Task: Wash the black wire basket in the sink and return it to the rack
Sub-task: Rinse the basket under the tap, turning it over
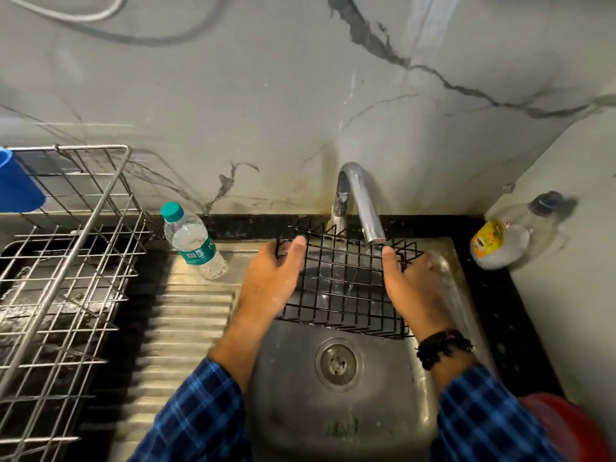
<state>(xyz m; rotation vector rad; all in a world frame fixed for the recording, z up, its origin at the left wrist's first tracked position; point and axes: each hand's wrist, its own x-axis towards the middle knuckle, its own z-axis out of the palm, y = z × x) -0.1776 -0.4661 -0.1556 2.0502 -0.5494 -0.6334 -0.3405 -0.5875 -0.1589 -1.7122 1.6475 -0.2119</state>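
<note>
Head view, we see black wire basket [346, 281] held over sink [336, 411] under faucet [361, 208], left hand [271, 281] fingers gripping its left edge, right hand [411, 285] fingers gripping right edge, steel rack [66, 261] well left, water bottle [193, 241] between rack and basket

We see a clear water bottle [195, 241] with a teal cap standing left of the tap [361, 203], a yellow-labelled bottle [500, 243] on the black desk [493, 281] at right, and a blue cup [16, 183] far left.
</note>
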